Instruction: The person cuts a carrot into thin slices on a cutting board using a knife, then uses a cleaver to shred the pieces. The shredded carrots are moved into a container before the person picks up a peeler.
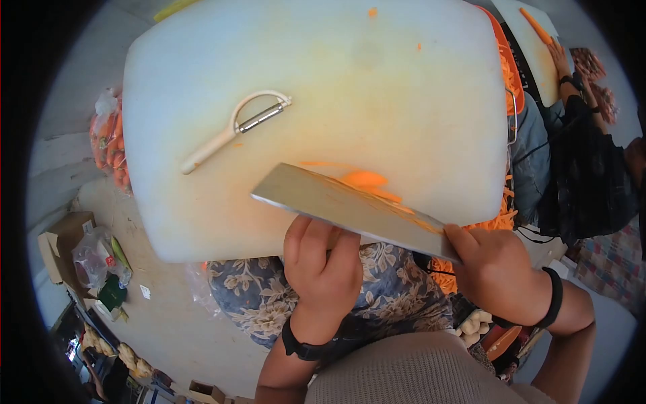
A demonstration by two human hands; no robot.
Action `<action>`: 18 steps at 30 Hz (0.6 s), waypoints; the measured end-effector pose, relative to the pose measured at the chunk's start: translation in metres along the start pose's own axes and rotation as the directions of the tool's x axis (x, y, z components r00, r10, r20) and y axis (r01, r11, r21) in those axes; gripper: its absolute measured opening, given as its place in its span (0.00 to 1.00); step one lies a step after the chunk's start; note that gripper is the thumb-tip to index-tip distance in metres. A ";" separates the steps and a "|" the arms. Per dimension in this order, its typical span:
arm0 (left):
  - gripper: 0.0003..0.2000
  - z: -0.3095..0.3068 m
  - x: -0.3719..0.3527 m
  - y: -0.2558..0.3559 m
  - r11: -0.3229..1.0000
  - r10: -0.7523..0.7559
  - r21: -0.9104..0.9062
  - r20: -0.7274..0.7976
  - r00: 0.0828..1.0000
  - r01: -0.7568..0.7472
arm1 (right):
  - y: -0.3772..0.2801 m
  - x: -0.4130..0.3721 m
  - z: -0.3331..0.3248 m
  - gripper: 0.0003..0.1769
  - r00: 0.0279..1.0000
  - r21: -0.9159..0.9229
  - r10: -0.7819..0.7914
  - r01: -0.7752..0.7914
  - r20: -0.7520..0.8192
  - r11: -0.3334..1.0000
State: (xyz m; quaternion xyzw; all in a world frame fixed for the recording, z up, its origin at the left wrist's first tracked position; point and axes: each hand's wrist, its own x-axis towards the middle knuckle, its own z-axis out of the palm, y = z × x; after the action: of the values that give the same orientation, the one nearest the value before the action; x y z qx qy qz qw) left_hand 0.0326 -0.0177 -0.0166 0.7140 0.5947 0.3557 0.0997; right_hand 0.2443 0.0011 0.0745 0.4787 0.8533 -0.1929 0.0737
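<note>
My right hand (494, 273) is wrapped round the handle of a cleaver (350, 205), its broad blade slanting up to the left over the near part of a white cutting board (323, 60). Thin orange strips cling along the blade's far edge. Just beyond that edge lie carrot slices (365, 179), partly covered by the blade. At the blade's near edge is my left hand (324, 259), its fingers curled; the fingertips are hidden, so I cannot make out what they grip. A peeler (235, 131) with a pale handle rests on the board, farther left.
An orange container (501, 40) with shredded carrot sits under the board's right side. Bagged carrots (110, 145) stand at left, above an open cardboard box (59, 246). At right, another person's hand (558, 59) is by a carrot (535, 25) on a second board (531, 54).
</note>
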 end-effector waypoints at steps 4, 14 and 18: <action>0.13 0.000 0.003 0.001 0.999 0.027 0.024 -0.020 0.999 -0.027 | -0.004 0.035 0.012 0.10 0.995 0.048 -0.089 0.091 -0.045 0.995; 0.14 -0.001 0.002 -0.001 0.999 0.036 0.020 0.006 0.999 -0.036 | -0.009 -0.010 -0.012 0.19 1.000 -0.001 -0.001 0.001 0.011 1.000; 0.15 -0.001 0.003 -0.001 1.000 0.023 0.003 -0.006 1.000 -0.023 | -0.012 -0.023 -0.017 0.23 0.999 0.030 0.046 -0.047 0.030 0.998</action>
State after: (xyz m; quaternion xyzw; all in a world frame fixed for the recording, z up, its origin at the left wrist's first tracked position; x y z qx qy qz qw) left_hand 0.0314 -0.0150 -0.0146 0.7197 0.5874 0.3583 0.0928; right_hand 0.2475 -0.0159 0.1005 0.4966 0.8378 -0.2111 0.0833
